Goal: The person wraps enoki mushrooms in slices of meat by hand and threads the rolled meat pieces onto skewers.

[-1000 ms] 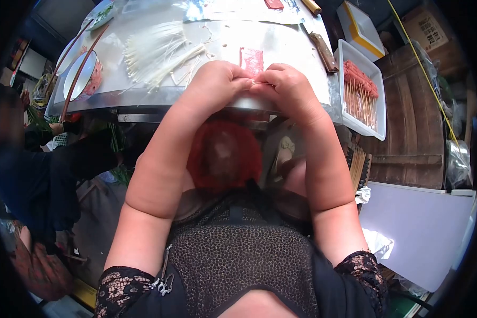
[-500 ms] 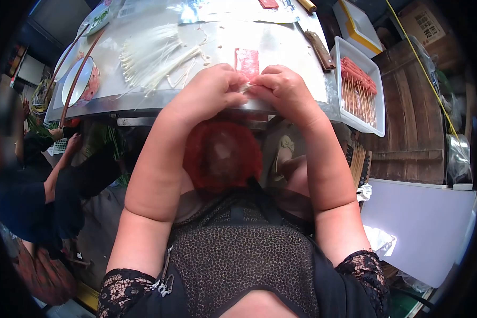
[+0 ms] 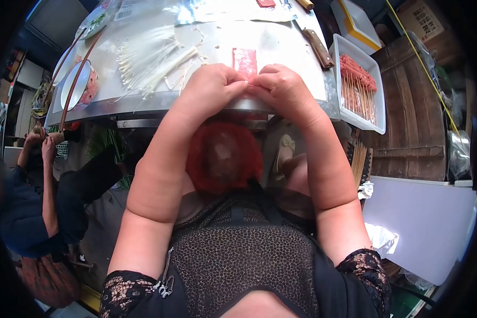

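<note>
A flat pink slice of meat (image 3: 244, 59) lies on the white tabletop, its long side pointing away from me. At its near end, my left hand (image 3: 213, 87) pinches the edge with thumb and fingertips. From the other side, my right hand (image 3: 282, 86) grips the same end, fingers bent and closed. The fingertips almost meet and hide what lies between them. Left of my hands are a fan of white enoki mushrooms (image 3: 143, 59) and a few loose stems.
To the right, a white tray (image 3: 381, 100) holds several skewered meat rolls (image 3: 358, 74); a knife (image 3: 319, 49) lies by it. A bowl (image 3: 75, 85) with chopsticks stands at left. Under the table is a red basin (image 3: 225, 156). Another person (image 3: 42, 196) is at far left.
My fingertips have drawn closer together at the meat's near end, covering the white bit seen there before. The other person's hands at far left have come together.
</note>
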`<action>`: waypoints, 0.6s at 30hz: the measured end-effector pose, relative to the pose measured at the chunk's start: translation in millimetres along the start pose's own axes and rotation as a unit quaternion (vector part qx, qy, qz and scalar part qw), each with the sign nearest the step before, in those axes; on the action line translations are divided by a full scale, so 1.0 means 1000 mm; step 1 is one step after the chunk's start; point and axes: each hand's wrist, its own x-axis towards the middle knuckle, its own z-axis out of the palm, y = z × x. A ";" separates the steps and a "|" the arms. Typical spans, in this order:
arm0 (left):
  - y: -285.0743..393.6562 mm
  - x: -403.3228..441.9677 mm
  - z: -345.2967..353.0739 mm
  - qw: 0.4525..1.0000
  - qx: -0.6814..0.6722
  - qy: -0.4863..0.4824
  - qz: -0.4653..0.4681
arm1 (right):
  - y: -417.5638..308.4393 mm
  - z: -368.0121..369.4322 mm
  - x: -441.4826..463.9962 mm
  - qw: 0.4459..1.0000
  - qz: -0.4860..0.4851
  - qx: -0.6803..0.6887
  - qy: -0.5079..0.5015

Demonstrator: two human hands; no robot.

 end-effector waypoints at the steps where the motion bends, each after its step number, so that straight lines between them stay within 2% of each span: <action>1: 0.001 0.000 0.001 1.000 0.000 0.000 0.000 | 0.000 0.000 -0.001 1.000 -0.008 -0.003 0.002; 6: 0.004 0.001 0.001 0.997 -0.040 0.000 -0.067 | -0.003 -0.004 -0.006 0.997 -0.037 -0.055 -0.028; 10: 0.010 -0.003 0.006 0.998 -0.001 0.024 -0.058 | -0.014 -0.008 -0.009 0.990 -0.074 -0.114 -0.021; 12: 0.009 -0.008 0.012 0.990 0.088 0.096 0.047 | -0.015 -0.007 -0.009 0.987 -0.080 -0.136 -0.020; 13: 0.009 -0.011 0.013 0.990 0.088 0.095 0.048 | -0.015 -0.006 -0.009 0.984 -0.084 -0.155 -0.020; 15: 0.007 -0.014 0.013 0.977 0.171 0.078 0.105 | -0.013 -0.003 -0.009 0.981 -0.087 -0.175 -0.019; 18: 0.007 -0.018 0.010 0.966 0.193 0.067 0.161 | -0.006 0.001 -0.008 0.988 -0.080 -0.131 0.015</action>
